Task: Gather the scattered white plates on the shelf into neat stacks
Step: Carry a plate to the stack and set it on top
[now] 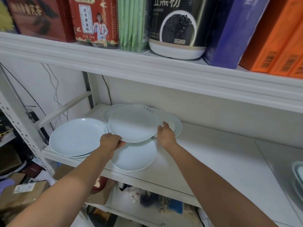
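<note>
Head view shows the left hand [111, 142] and right hand [165, 133], fingers curled on opposite rims of a white plate [132, 123] above the shelf [213, 153]; it should be kept level and lowered centred onto the lower plate [136, 156].

Plate [132, 122] between the fingers [164, 125] looks like glazed ceramic, smooth with a soft sheen. Shelf board [205, 153] under them is matt white; post [19, 122] off left is painted perforated metal.
</note>
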